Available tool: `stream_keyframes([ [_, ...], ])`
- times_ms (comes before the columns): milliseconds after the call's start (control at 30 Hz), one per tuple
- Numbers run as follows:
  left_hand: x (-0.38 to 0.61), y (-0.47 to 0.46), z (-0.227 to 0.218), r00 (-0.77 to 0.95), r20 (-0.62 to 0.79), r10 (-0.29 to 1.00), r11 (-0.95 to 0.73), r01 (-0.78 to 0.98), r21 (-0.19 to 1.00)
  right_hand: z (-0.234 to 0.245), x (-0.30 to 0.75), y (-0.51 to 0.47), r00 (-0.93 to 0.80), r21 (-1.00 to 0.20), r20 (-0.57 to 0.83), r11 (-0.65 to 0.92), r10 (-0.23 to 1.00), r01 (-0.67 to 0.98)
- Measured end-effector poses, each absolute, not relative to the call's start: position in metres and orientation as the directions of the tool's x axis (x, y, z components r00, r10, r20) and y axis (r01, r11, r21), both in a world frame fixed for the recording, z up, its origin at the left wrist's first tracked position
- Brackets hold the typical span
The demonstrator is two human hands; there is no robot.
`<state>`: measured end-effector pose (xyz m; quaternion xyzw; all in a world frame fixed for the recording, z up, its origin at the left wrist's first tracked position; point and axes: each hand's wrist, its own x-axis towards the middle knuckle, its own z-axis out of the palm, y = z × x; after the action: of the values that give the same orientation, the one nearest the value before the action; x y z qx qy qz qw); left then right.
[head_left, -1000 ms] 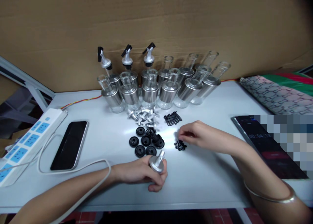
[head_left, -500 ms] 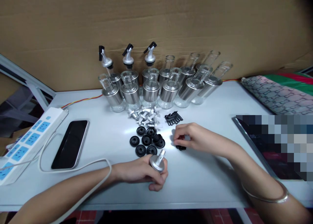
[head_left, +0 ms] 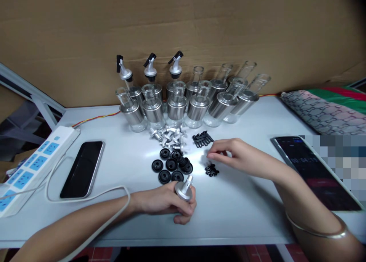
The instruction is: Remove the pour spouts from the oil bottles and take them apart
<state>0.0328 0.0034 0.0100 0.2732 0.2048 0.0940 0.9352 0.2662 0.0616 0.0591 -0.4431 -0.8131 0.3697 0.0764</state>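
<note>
My left hand (head_left: 164, 203) rests on the white table (head_left: 243, 212), closed around a silver metal pourer spout (head_left: 184, 189) that points up. My right hand (head_left: 234, 155) hovers just above a small heap of tiny black rings (head_left: 211, 170), its fingertips pinched together; what they hold, if anything, is too small to see. Between the hands lie several black rubber discs (head_left: 171, 166). Behind those are a pile of small silver spouts (head_left: 170, 136) and a bunch of black clips (head_left: 202, 138).
Several glass bottles with steel collars (head_left: 177, 105) stand at the back; three carry fitted pourers (head_left: 150, 69). A phone (head_left: 82, 168), a power strip (head_left: 34, 163) and its white cable (head_left: 94, 197) lie left. A tablet (head_left: 311, 170) and folded cloth (head_left: 326, 109) lie right.
My right hand dipped onto the tiny black rings, then lifted and drew back a little to the right, uncovering the heap. My left hand has kept still with the spout.
</note>
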Motion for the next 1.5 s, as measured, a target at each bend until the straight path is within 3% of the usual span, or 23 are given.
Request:
stream_keyframes([
  [100, 0.033, 0.003, 0.01, 0.898, -0.332, 0.288, 0.838, -0.068, 0.541, 0.065, 0.259, 0.055, -0.586, -0.736, -0.124, 0.321, 0.801, 0.595],
  [267, 0.032, 0.003, 0.011, 0.908, -0.295, 0.297, 0.817, -0.082, 0.571, 0.057, 0.235, 0.038, -0.714, -0.876, 0.009, 0.35, 0.7, 0.332],
  [400, 0.031, 0.004, 0.01, 0.921, -0.251, 0.296, 0.779, -0.081, 0.622, 0.051, 0.223, 0.031, -0.753, -0.908, 0.038, 0.338, 0.657, 0.248],
  [500, 0.029, 0.004, 0.008, 0.933, -0.221, 0.284, 0.752, -0.073, 0.655, 0.051, 0.226, 0.034, -0.742, -0.913, 0.019, 0.314, 0.67, 0.26],
  [667, 0.031, 0.003, 0.008, 0.924, -0.205, 0.324, 0.821, -0.166, 0.547, 0.053, 0.231, 0.038, -0.757, -0.912, -0.057, 0.275, 0.651, 0.305],
  [800, 0.032, 0.002, 0.01, 0.939, -0.211, 0.271, 0.753, -0.07, 0.654, 0.054, 0.223, 0.03, -0.808, -0.895, -0.052, 0.331, 0.587, 0.298],
  [867, 0.032, 0.002, 0.01, 0.941, -0.223, 0.253, 0.762, -0.052, 0.645, 0.054, 0.219, 0.026, -0.78, -0.882, -0.049, 0.339, 0.624, 0.327],
  [1000, 0.032, 0.001, 0.008, 0.916, -0.235, 0.325, 0.795, -0.13, 0.593, 0.052, 0.22, 0.024, -0.686, -0.875, 0.068, 0.374, 0.724, 0.308],
  [1167, 0.033, 0.001, 0.002, 0.896, -0.184, 0.403, 0.741, -0.202, 0.641, 0.049, 0.224, 0.025, -0.69, -0.78, 0.207, 0.542, 0.694, 0.312],
  [1500, 0.03, 0.003, 0.001, 0.89, -0.228, 0.395, 0.81, -0.221, 0.542, 0.054, 0.232, 0.031, -0.726, -0.689, 0.212, 0.627, 0.654, 0.364],
])
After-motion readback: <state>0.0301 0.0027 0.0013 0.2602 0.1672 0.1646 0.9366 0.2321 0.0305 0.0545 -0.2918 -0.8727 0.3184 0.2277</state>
